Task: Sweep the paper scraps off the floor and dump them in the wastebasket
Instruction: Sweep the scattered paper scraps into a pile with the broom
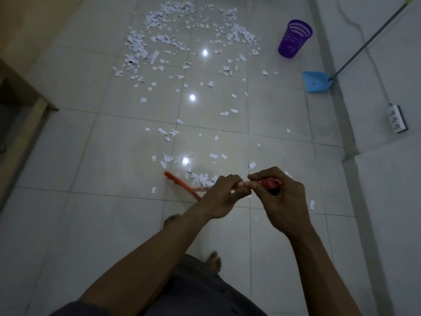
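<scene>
White paper scraps [182, 42] lie strewn over the tiled floor, thick at the far end and thinner toward me, with a small pile [202, 179] just beyond my hands. Both hands hold an orange-red broom. My left hand [222, 197] grips its handle lower down, and my right hand [280, 197] grips the red top end. The broom head [180, 182] rests on the floor left of the near pile, blurred. A purple perforated wastebasket [295, 38] stands at the far right. A blue dustpan [315, 82] with a long grey handle sits nearer, by the right wall.
A wooden furniture edge [27, 92] juts in at the left. A white power strip [397, 118] with its cord lies by the right wall. My bare feet [214, 261] are below my hands. Ceiling lights glare off the glossy tiles.
</scene>
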